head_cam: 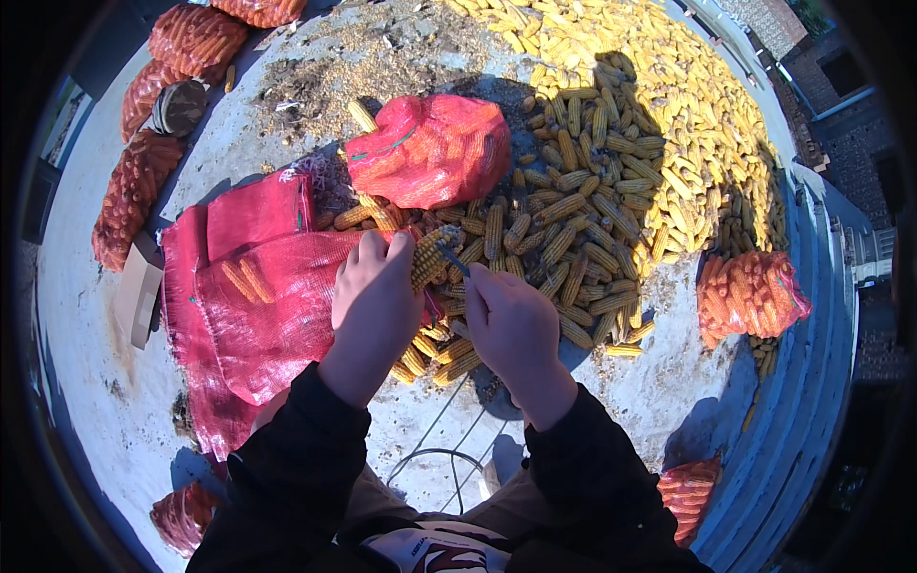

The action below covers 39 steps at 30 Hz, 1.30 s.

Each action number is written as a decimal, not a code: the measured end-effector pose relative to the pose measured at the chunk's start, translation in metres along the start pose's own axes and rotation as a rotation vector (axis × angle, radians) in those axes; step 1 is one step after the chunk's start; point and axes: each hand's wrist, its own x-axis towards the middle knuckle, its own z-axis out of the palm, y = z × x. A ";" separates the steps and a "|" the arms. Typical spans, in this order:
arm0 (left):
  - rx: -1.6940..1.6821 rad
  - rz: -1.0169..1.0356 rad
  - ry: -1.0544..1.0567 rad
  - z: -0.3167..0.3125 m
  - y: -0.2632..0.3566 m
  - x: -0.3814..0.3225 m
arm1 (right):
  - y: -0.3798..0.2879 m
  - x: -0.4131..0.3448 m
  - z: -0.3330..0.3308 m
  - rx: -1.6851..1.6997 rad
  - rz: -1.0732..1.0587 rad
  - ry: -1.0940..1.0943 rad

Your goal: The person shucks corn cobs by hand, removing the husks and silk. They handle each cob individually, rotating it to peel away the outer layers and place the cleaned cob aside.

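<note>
My left hand [376, 301] grips a yellow corn cob [430, 259] near the middle of the view, its tip end pointing up and to the right. My right hand [512, 322] is closed on a thin dark metal tool [453, 259], whose point touches the upper end of the cob; its exact kind cannot be told. Under and beyond both hands lies a heap of husked corn cobs [566, 208]. A red mesh sack [265, 301] spreads flat beside my left hand, with two cobs on it. A filled red mesh sack [430, 150] rests just beyond the hands.
Filled sacks [136, 193] line the far left, beside a round dark object [179, 107] and a cardboard piece [140, 290]. More sacks stand at right [749, 294] and lower right [689, 494], near steps [809, 358]. A large sunlit corn pile [680, 107] covers the upper right.
</note>
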 end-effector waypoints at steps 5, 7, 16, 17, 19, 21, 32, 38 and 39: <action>0.026 0.019 -0.016 0.006 -0.004 -0.003 | 0.013 0.002 0.003 -0.231 0.059 -0.034; 0.011 0.029 0.003 0.003 0.000 -0.003 | 0.032 0.003 0.002 -0.338 0.154 -0.068; 0.041 -0.008 0.094 0.002 -0.006 0.000 | 0.003 0.003 -0.009 -0.047 0.071 0.005; 0.047 -0.014 0.066 0.000 -0.006 0.000 | -0.004 0.001 -0.007 -0.033 0.061 -0.016; 0.056 -0.020 0.048 -0.003 -0.006 0.000 | -0.008 0.002 -0.006 -0.031 0.032 -0.030; 0.065 -0.024 0.064 -0.002 -0.007 -0.001 | -0.006 0.002 -0.004 -0.048 -0.004 -0.020; 0.042 0.028 0.051 0.002 -0.004 0.000 | -0.001 -0.001 -0.005 -0.106 -0.003 -0.041; 0.077 0.027 0.076 0.000 -0.006 0.000 | -0.004 0.000 -0.009 -0.088 0.020 0.007; 0.075 0.029 0.072 0.001 -0.005 0.000 | -0.004 -0.001 -0.010 -0.088 0.025 -0.001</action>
